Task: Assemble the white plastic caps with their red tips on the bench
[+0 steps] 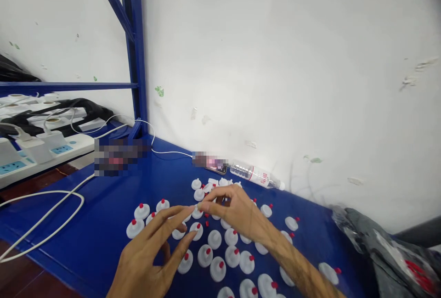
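Many white round plastic caps with a raised spout lie scattered over the blue table; most have a small red tip. My right hand pinches thumb and index finger together at the spout of a white cap without a visible red tip. From the left, the fingertips of my left hand reach the same spot. Its thumb is spread away beside another red-tipped cap. Just right of the pinched cap lie loose red tips. My fingers partly cover several caps.
Along the wall lie a plastic bottle and a phone on a white cable. A power strip with plugs and a cable loop occupy the left. Dark grey fabric with plastic wrap lies at right. A blue post rises behind.
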Action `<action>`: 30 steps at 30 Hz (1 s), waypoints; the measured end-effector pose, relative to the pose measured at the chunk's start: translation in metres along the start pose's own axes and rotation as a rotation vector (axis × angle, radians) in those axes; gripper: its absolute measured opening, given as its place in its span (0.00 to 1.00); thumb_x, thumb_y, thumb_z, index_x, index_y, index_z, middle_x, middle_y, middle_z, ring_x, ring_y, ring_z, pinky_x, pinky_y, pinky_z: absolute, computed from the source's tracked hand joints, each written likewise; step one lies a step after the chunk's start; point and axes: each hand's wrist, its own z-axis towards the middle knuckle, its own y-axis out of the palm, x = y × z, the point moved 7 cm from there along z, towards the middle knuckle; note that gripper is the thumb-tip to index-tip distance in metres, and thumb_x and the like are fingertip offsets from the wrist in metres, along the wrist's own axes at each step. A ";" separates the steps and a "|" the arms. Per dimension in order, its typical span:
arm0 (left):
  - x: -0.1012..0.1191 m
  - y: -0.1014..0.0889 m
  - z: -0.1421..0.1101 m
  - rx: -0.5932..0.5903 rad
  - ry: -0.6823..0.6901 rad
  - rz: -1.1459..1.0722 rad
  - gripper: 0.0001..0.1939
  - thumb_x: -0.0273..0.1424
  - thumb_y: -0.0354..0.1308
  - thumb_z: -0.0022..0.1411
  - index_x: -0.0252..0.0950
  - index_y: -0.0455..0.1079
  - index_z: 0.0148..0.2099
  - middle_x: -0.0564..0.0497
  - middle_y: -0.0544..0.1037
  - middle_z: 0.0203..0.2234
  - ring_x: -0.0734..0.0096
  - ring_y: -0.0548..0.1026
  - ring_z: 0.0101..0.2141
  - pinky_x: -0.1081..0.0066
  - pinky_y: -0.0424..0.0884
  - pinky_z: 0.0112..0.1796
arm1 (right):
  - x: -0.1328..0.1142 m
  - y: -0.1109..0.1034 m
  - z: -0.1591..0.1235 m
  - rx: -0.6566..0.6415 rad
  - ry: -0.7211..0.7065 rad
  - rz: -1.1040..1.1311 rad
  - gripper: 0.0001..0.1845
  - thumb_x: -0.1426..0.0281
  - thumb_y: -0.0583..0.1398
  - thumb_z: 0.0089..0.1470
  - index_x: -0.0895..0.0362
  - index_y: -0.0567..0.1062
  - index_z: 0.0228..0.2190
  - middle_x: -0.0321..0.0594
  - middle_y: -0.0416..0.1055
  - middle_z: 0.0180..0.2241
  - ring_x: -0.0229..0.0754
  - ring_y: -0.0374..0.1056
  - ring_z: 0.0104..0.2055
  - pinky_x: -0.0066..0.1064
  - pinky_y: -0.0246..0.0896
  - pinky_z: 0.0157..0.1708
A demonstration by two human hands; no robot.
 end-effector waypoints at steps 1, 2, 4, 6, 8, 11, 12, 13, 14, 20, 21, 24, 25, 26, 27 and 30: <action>0.004 -0.001 0.001 0.013 0.049 0.017 0.13 0.37 0.57 0.67 0.49 0.72 0.53 0.57 0.81 0.45 0.79 0.81 0.27 0.84 0.77 0.28 | -0.001 0.007 -0.004 -0.027 0.016 0.131 0.12 0.59 0.63 0.60 0.53 0.82 0.32 0.31 0.74 0.28 0.34 0.64 0.29 0.25 0.56 0.27; 0.009 -0.003 0.001 0.031 0.112 0.040 0.11 0.37 0.57 0.67 0.48 0.74 0.51 0.58 0.82 0.43 0.77 0.82 0.30 0.83 0.78 0.32 | -0.001 0.015 -0.008 -0.048 0.028 0.230 0.12 0.58 0.64 0.58 0.54 0.82 0.32 0.32 0.74 0.28 0.35 0.63 0.29 0.25 0.56 0.27; 0.020 -0.007 0.002 0.062 0.214 0.097 0.09 0.36 0.55 0.69 0.46 0.76 0.47 0.58 0.84 0.39 0.74 0.83 0.35 0.81 0.78 0.40 | 0.001 0.025 -0.012 -0.077 0.044 0.366 0.15 0.56 0.66 0.54 0.56 0.83 0.33 0.34 0.73 0.27 0.35 0.62 0.28 0.26 0.55 0.28; 0.026 -0.014 0.004 0.107 0.231 0.144 0.10 0.37 0.53 0.70 0.45 0.77 0.44 0.58 0.85 0.35 0.74 0.84 0.35 0.80 0.78 0.43 | 0.002 0.028 -0.013 -0.100 0.047 0.401 0.17 0.54 0.66 0.54 0.56 0.83 0.34 0.35 0.72 0.26 0.35 0.62 0.27 0.26 0.55 0.27; 0.028 -0.021 0.007 0.155 0.210 0.158 0.12 0.38 0.52 0.71 0.44 0.77 0.41 0.58 0.85 0.32 0.76 0.83 0.29 0.81 0.78 0.42 | 0.002 0.026 -0.012 -0.142 0.059 0.380 0.21 0.51 0.61 0.58 0.56 0.83 0.35 0.36 0.73 0.26 0.35 0.62 0.26 0.26 0.54 0.24; 0.026 -0.026 0.008 0.223 0.189 0.152 0.13 0.38 0.53 0.70 0.44 0.78 0.39 0.58 0.85 0.30 0.76 0.82 0.25 0.79 0.79 0.40 | 0.002 0.012 -0.006 -0.130 0.070 0.266 0.24 0.51 0.56 0.63 0.55 0.83 0.37 0.38 0.78 0.34 0.35 0.66 0.27 0.25 0.55 0.23; 0.022 -0.026 0.009 0.228 0.160 0.143 0.12 0.39 0.54 0.70 0.44 0.78 0.40 0.58 0.85 0.30 0.76 0.82 0.24 0.78 0.79 0.39 | 0.003 0.006 -0.004 -0.096 0.075 0.218 0.22 0.53 0.55 0.64 0.55 0.83 0.38 0.38 0.78 0.37 0.35 0.67 0.28 0.25 0.57 0.24; 0.017 -0.024 0.009 0.219 0.120 0.139 0.12 0.40 0.55 0.69 0.44 0.78 0.41 0.57 0.85 0.31 0.75 0.82 0.25 0.78 0.80 0.37 | 0.005 0.000 -0.002 -0.056 0.086 0.170 0.20 0.55 0.56 0.64 0.55 0.82 0.38 0.38 0.79 0.37 0.36 0.69 0.29 0.26 0.59 0.26; 0.012 -0.021 0.009 0.200 0.085 0.135 0.12 0.40 0.55 0.69 0.44 0.78 0.41 0.57 0.85 0.32 0.74 0.82 0.27 0.78 0.80 0.36 | 0.008 -0.005 -0.001 -0.013 0.106 0.114 0.19 0.57 0.56 0.64 0.55 0.82 0.38 0.37 0.79 0.36 0.36 0.70 0.29 0.26 0.60 0.27; 0.001 -0.009 0.007 0.077 0.072 0.116 0.08 0.37 0.54 0.69 0.45 0.74 0.44 0.56 0.82 0.36 0.75 0.82 0.32 0.81 0.75 0.29 | 0.026 -0.021 -0.002 0.163 0.154 -0.384 0.09 0.62 0.60 0.62 0.49 0.80 0.36 0.29 0.79 0.36 0.38 0.72 0.32 0.29 0.63 0.33; 0.000 -0.007 0.006 0.048 0.076 0.119 0.07 0.36 0.54 0.69 0.45 0.73 0.45 0.56 0.82 0.37 0.76 0.81 0.32 0.81 0.75 0.30 | 0.029 -0.021 -0.003 0.166 0.153 -0.452 0.08 0.62 0.61 0.61 0.48 0.80 0.38 0.29 0.79 0.38 0.39 0.73 0.34 0.30 0.63 0.34; 0.000 0.004 0.000 -0.074 0.121 0.165 0.07 0.34 0.55 0.68 0.46 0.72 0.46 0.57 0.81 0.37 0.74 0.81 0.35 0.78 0.77 0.37 | 0.036 -0.019 -0.001 0.198 0.152 -0.573 0.10 0.64 0.63 0.59 0.51 0.79 0.42 0.35 0.78 0.40 0.44 0.73 0.40 0.33 0.62 0.38; 0.001 0.010 -0.003 -0.115 0.146 0.191 0.07 0.34 0.55 0.67 0.47 0.72 0.45 0.56 0.81 0.37 0.72 0.81 0.36 0.76 0.77 0.37 | 0.039 -0.017 0.001 0.194 0.154 -0.581 0.10 0.64 0.64 0.58 0.52 0.79 0.43 0.36 0.78 0.39 0.45 0.73 0.41 0.33 0.61 0.39; 0.003 0.015 -0.007 -0.143 0.179 0.217 0.07 0.34 0.55 0.67 0.47 0.73 0.45 0.55 0.81 0.37 0.69 0.80 0.37 0.74 0.78 0.37 | 0.042 -0.014 0.004 0.184 0.152 -0.589 0.10 0.65 0.65 0.58 0.52 0.79 0.42 0.36 0.79 0.38 0.45 0.73 0.41 0.33 0.61 0.39; 0.006 0.020 -0.010 -0.157 0.219 0.240 0.08 0.33 0.55 0.66 0.47 0.74 0.44 0.54 0.81 0.36 0.66 0.80 0.38 0.71 0.79 0.37 | 0.044 -0.011 0.006 0.174 0.150 -0.596 0.08 0.65 0.65 0.58 0.52 0.80 0.40 0.35 0.79 0.36 0.45 0.74 0.41 0.33 0.60 0.38; 0.010 0.038 -0.021 -0.263 0.270 0.294 0.12 0.26 0.53 0.63 0.45 0.75 0.43 0.52 0.82 0.35 0.60 0.80 0.39 0.64 0.80 0.37 | 0.047 -0.006 0.013 0.160 0.140 -0.615 0.03 0.68 0.64 0.58 0.52 0.80 0.33 0.34 0.79 0.33 0.44 0.74 0.38 0.32 0.59 0.35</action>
